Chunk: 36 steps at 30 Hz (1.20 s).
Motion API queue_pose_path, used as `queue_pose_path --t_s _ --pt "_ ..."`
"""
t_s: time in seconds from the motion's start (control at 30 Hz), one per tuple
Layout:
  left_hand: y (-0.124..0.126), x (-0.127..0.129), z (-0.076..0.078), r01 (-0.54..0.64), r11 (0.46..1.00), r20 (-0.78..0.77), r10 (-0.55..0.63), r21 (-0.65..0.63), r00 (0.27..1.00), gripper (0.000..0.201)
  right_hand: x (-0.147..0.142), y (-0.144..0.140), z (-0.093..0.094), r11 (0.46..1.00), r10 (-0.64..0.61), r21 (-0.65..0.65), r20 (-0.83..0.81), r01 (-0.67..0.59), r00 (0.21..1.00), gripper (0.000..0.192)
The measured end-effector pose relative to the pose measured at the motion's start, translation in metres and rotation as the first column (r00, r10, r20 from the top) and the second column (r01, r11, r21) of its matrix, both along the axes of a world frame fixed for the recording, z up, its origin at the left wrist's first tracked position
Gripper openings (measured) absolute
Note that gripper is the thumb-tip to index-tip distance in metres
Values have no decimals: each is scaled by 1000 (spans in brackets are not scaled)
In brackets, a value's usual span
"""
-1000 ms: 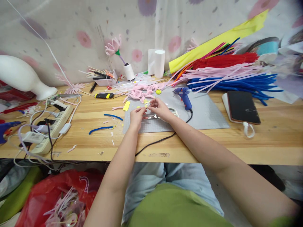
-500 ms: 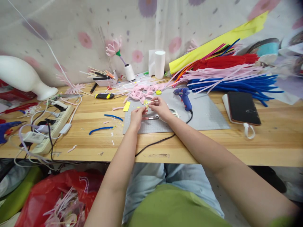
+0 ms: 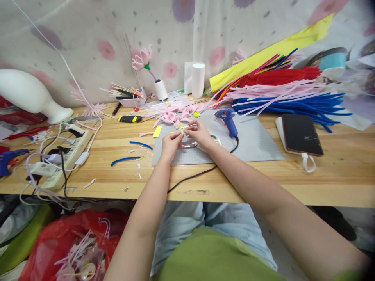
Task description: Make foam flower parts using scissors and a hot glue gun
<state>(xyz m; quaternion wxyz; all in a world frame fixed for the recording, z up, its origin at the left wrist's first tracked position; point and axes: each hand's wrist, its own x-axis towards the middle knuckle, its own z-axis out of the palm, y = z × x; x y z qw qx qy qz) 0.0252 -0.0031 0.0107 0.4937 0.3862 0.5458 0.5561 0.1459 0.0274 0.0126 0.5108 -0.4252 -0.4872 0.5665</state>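
My left hand (image 3: 170,146) and my right hand (image 3: 200,135) meet over the grey cutting mat (image 3: 254,144), fingertips pinched close together. Between them is a small yellow piece (image 3: 182,131), partly hidden by the fingers. A thin white stick (image 3: 192,125) pokes out from the fingers of my right hand. Beneath the hands lie scissors (image 3: 216,138) with pale handles, their blades partly covered. Pink pipe-cleaner petals (image 3: 172,116) and a round yellow bit (image 3: 196,114) sit just beyond. A flat yellow piece (image 3: 157,131) rests at the mat's left edge.
A blue glue gun (image 3: 228,120) lies on the mat, its black cord crossing the table's front. Bundled pipe cleaners (image 3: 287,102) and a phone (image 3: 303,134) are to the right. Leftward are a utility knife (image 3: 129,118), blue pipe-cleaner pieces (image 3: 125,160) and a power strip (image 3: 70,160).
Both hands stay at almost the same spot, with only slight finger movement around the yellow piece. The whole view has shifted very slightly.
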Motion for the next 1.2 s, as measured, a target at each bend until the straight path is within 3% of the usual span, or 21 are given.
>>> queue_pose_path --t_s 0.23,0.5,0.93,1.2 --pt "-2 1 3 6 1000 36 -5 -27 999 26 1 3 -9 977 -67 211 171 30 983 30" --pt "-2 0 4 3 1000 64 -1 -30 998 26 3 -11 2 936 -127 353 313 9 941 28" --pt "-1 2 4 -41 999 38 42 -21 998 19 2 -4 -7 969 47 234 122 -75 991 36" --pt "-4 3 7 -30 999 30 30 -15 999 23 0 4 -12 978 -60 207 95 39 994 36"
